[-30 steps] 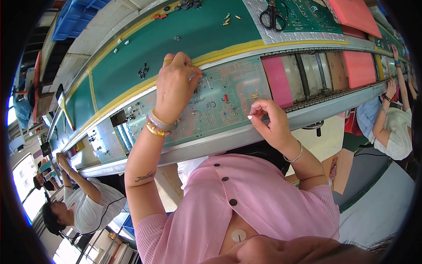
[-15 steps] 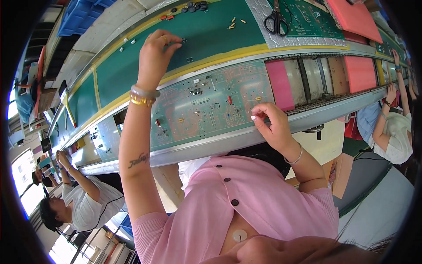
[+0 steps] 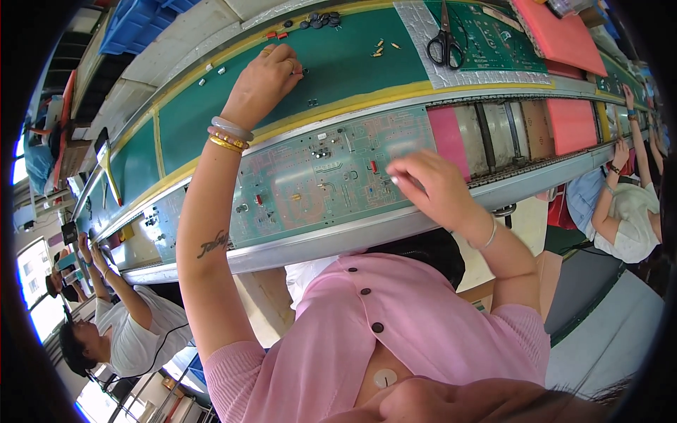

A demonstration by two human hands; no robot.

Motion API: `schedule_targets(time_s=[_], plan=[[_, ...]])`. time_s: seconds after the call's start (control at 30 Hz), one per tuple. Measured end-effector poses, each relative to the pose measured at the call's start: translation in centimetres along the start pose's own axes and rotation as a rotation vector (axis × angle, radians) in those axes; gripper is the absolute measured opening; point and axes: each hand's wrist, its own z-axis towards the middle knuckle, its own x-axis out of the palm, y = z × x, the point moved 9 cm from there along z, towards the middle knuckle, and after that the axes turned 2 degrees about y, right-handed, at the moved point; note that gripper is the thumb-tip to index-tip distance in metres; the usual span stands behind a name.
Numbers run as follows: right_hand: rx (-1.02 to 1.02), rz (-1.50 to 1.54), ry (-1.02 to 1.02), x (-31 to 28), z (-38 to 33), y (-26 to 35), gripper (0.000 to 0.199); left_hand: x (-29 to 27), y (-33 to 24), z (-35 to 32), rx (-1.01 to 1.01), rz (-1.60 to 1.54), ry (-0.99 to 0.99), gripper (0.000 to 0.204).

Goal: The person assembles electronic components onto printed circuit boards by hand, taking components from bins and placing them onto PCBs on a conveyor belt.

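My left hand [image 3: 266, 79] reaches over the green mat [image 3: 338, 67], palm down. Its thumb and fingers are closed at a small dark electronic component [image 3: 305, 70], and the fingertips are partly hidden. A similar dark component [image 3: 312, 103] lies on the mat nearer me. In front of me, a large green circuit board [image 3: 296, 208] carries red, black and yellowish parts. Over its right end hovers my right hand [image 3: 434, 185], slightly blurred. The fingers there are loosely bent and apart, and I see nothing held.
Black round components [image 3: 321, 21], red parts [image 3: 277, 35] and brass-coloured pieces [image 3: 379, 49] lie along the far mat. Scissors [image 3: 444, 46] rest at the far right beside pink foam [image 3: 560, 35]. A metal rail [image 3: 338, 229] edges the line. Co-workers sit at both sides.
My right hand has moved left and slightly away from me, farther over the board. My left hand stays at the small dark component, its knuckles turned more over it. The view has shifted slightly.
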Motion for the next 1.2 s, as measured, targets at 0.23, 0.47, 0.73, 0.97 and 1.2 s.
schedule_targets(time_s=[0.23, 0.47, 0.73, 0.97, 1.2], plan=[[-0.2, -0.223, -0.049, 2.2, 14.1, -1.6, 0.009, -1.0, 0.8, -1.3, -0.143, -0.045, -0.092, 0.007], [-0.173, -0.364, -0.081, 5.2, 18.7, -2.3, 0.007, -2.3, 1.6, -3.2, -0.287, -0.116, -0.199, 0.007], [-0.198, -0.473, -0.104, 5.6, 18.8, -1.8, 0.006, -1.9, 2.2, -3.7, -0.334, -0.113, -0.2, 0.009], [-0.166, -0.357, -0.061, 4.5, 18.4, -2.0, 0.01, -2.8, 2.6, -4.9, -0.489, -0.312, -0.224, 0.013], [-0.1, -0.028, 0.062, 1.8, 12.5, 1.1, 0.01, -5.0, -2.1, -14.6, -0.799, -0.727, -0.052, 0.015]])
